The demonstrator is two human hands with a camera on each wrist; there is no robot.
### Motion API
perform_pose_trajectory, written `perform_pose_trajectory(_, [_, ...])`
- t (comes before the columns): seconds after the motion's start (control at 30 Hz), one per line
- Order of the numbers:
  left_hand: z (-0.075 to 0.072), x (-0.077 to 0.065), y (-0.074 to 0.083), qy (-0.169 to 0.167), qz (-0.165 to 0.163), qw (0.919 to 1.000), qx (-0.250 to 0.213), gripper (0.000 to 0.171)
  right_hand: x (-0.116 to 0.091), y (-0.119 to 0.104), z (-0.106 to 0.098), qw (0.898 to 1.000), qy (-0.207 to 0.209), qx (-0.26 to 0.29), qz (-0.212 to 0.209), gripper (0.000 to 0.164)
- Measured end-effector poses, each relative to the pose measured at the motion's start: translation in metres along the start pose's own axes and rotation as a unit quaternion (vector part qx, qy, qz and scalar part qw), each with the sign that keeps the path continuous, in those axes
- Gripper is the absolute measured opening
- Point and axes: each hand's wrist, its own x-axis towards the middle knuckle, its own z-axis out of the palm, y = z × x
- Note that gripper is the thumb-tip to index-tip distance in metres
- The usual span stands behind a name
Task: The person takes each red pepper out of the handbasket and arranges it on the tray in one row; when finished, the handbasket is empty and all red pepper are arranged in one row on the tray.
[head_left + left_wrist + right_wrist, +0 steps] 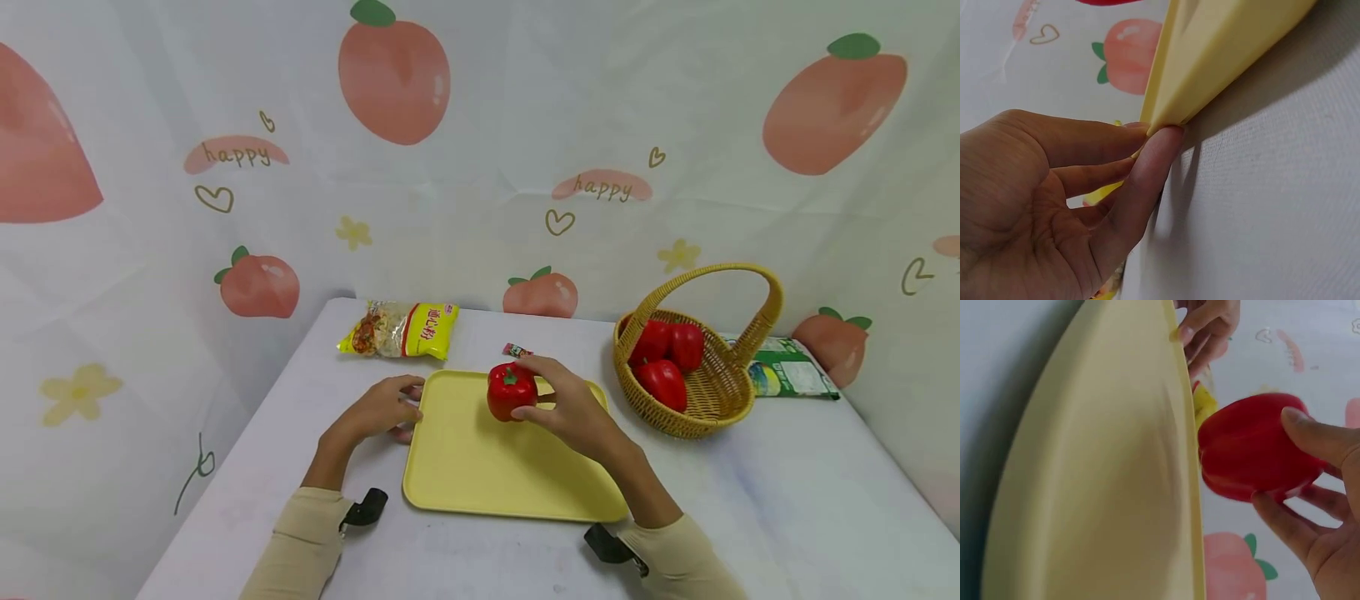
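A red bell pepper [512,392] is gripped by my right hand [572,411], thumb on one side and fingers on the other. In the head view it overlaps the upper part of a yellow tray [480,475]. The right wrist view shows the pepper [1254,447] just above the tray's rim, its lower end toward the tray. My left hand [378,410] pinches the tray's left edge; in the left wrist view, thumb and fingers meet at the tray's corner [1210,56]. Part of the tray lies hidden behind my right hand.
To the right stands a wicker basket [716,400] with a tall handle and several red peppers [663,385] inside. A green packet [795,371] lies behind it. At the back are a yellow food bag [401,330] and a small wrapped packet [517,351].
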Motion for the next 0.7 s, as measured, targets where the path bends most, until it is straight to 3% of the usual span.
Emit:
perform_pose_trajectory(0.37, [-0.002, -0.003, 0.001, 0.004, 0.002, 1.0000, 0.003, 0.066, 0.018, -0.010, 0.019, 1.000, 0.009, 0.025, 0.015, 0.064])
perform_pose_trajectory(0.7, [0.001, -0.001, -0.002, -0.002, -0.006, 0.9996, -0.029, 0.066, 0.030, -0.020, 0.036, 0.999, 0.016, 0.035, 0.038, 0.062])
